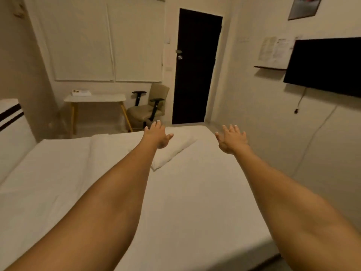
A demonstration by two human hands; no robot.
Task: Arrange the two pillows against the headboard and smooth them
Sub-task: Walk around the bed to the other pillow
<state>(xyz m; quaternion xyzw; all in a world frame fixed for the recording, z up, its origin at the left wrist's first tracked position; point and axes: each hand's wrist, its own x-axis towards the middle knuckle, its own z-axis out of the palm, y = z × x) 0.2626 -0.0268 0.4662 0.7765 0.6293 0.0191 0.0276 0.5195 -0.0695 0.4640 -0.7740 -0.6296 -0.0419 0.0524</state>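
A white pillow [175,151] lies askew on the far part of the white bed [185,202], one corner pointing toward me. A second white pillow [101,145] lies to its left, lengthwise on the sheet. The white headboard [13,130] with two dark stripes stands at the left edge. My left hand [157,133] reaches out above the askew pillow, fingers straight, holding nothing. My right hand [231,138] is stretched out over the bed's far right part, fingers spread, also holding nothing.
Beyond the bed stand a small white table [95,98] with yellow legs and a beige office chair [150,106]. A dark door [197,65] is in the far wall. A black TV [326,65] hangs on the right wall, close to the bed's right edge.
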